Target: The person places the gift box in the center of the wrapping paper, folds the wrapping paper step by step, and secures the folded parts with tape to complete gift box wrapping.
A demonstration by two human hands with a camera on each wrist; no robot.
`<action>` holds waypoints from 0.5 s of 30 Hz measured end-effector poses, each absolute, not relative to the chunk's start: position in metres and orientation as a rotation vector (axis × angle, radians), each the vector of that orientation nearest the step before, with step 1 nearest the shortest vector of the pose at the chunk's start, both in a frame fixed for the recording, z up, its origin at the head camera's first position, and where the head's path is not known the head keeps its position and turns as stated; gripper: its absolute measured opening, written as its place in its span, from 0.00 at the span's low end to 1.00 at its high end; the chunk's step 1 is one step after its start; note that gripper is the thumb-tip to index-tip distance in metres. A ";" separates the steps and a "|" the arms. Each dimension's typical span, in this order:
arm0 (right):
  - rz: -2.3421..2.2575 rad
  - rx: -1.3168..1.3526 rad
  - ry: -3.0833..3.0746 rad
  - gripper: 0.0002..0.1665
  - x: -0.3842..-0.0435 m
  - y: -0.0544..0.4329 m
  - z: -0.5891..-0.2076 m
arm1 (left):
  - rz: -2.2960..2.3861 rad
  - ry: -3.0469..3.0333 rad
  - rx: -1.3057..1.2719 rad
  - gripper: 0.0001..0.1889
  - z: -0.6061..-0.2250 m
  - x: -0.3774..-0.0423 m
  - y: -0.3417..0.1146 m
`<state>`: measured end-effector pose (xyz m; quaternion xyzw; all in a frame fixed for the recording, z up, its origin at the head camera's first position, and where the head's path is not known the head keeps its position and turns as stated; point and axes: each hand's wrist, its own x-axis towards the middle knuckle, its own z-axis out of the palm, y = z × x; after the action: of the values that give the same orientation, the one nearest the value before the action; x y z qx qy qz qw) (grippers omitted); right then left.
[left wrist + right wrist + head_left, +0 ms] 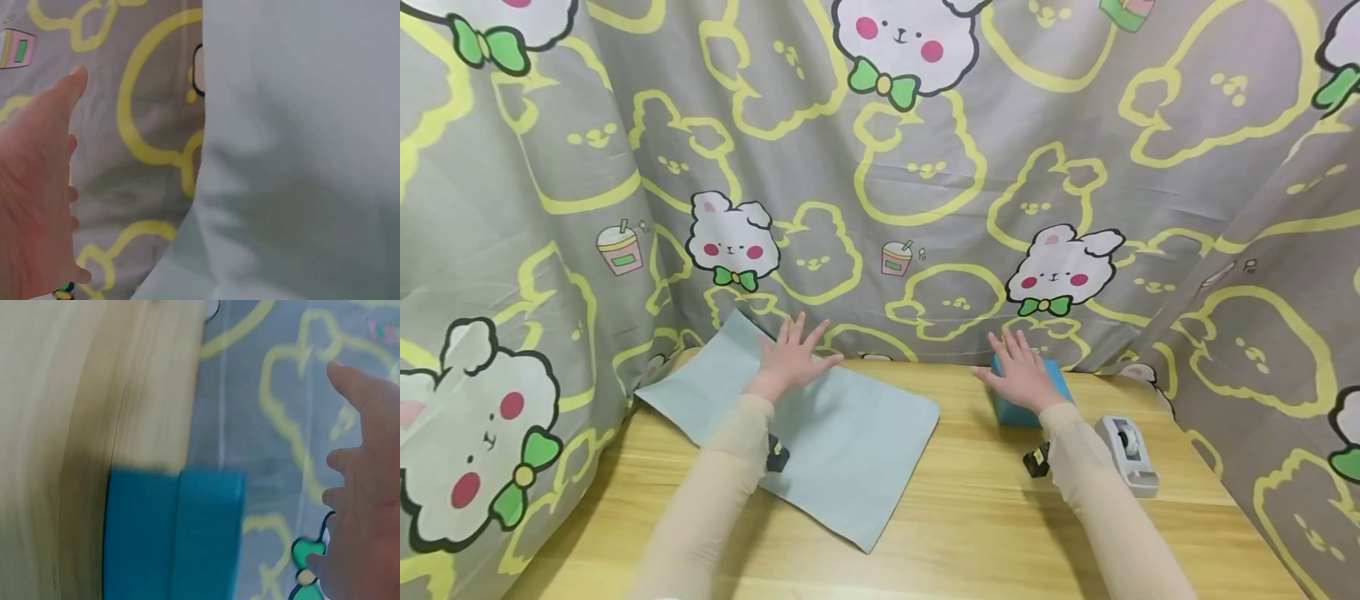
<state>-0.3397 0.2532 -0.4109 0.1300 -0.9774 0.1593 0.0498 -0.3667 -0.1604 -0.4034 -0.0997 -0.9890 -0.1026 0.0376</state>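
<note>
A large light grey-blue sheet (857, 442), which looks like paper, lies on the wooden table with its far left part raised against the curtain. Over the sheet my left hand (792, 360) is held with fingers spread, gripping nothing. The left wrist view shows that hand (37, 187) apart from the sheet (300, 125). On the right, a blue box (1015, 413) stands near the table's back edge. Above it is my right hand (1021, 371), fingers extended and holding nothing. In the right wrist view a gap separates this hand (369, 487) from the box (172, 537).
A grey tape dispenser (1127, 454) with a roll in it sits right of the box, beside my right forearm. Behind and on both sides of the wooden table (955, 517) hangs a patterned grey curtain (940, 250).
</note>
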 end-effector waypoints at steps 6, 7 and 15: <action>0.492 0.539 -2.947 0.50 -0.313 0.228 -0.407 | -0.325 -3.019 -0.334 0.43 -0.397 -0.348 -0.193; 0.494 0.573 -2.947 0.49 -0.308 0.223 -0.407 | -0.332 -3.022 -0.330 0.43 -0.398 -0.346 -0.200; 0.602 0.823 -3.053 0.45 -0.272 0.186 -0.414 | -0.359 -3.059 -0.232 0.44 -0.408 -0.329 -0.256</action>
<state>-0.2716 0.1857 -0.4138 0.2555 -0.9477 0.1870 -0.0387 -0.3287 -0.2557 -0.4084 -0.0752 -0.9900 -0.1162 0.0262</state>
